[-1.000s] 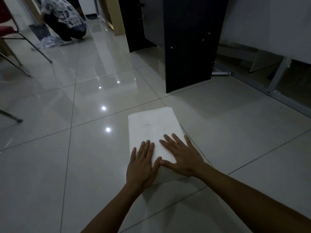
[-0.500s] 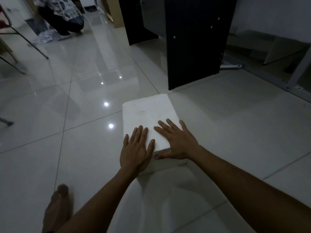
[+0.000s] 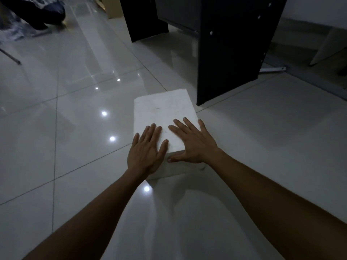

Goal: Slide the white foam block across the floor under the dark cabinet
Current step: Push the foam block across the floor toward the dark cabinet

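The white foam block lies flat on the glossy tiled floor, its far right corner close to the near panel of the dark cabinet. My left hand rests palm down on the block's near left part, fingers together and spread flat. My right hand presses on the near right part, fingers splayed on top and the thumb wrapped over the near edge. Neither hand closes around the block. The cabinet stands on two dark side panels with a gap between them.
A crouching person is at the far left with cloth on the floor. A chair leg reaches in from the left. A grey rail and a small white bracket lie right of the cabinet.
Both hands have pushed the block forward over the tiles, so its far corner now sits near the cabinet's front panel. A foot seen at lower left half a second ago is out of view.
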